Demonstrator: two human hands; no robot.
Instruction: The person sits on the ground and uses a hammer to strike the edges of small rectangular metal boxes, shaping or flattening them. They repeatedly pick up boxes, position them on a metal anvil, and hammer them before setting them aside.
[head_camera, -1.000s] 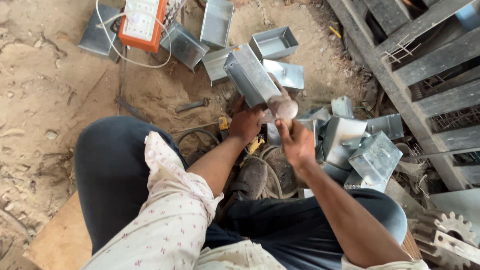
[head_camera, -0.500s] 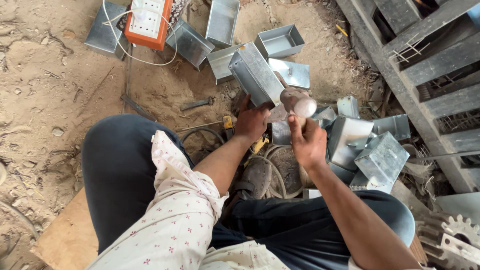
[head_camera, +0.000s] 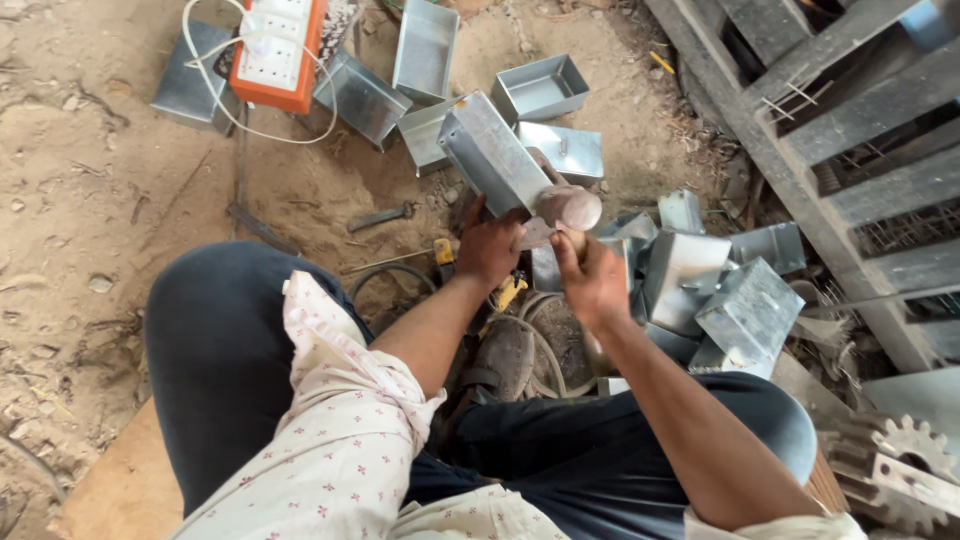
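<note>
The galvanised sheet-metal box (head_camera: 490, 155) sits tilted above the sandy ground, the left hand (head_camera: 487, 247) wrapped tight round its near end. The right hand (head_camera: 592, 278) has a closed grip on a wooden mallet (head_camera: 568, 207) touching the box. A glancing blow could catch the left fingers, being so close.

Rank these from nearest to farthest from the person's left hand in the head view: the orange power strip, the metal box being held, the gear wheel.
1. Metal box: in the left hand, touching it.
2. Orange power strip: top left, on the sandy ground.
3. Gear wheel: bottom right corner, farthest.
</note>
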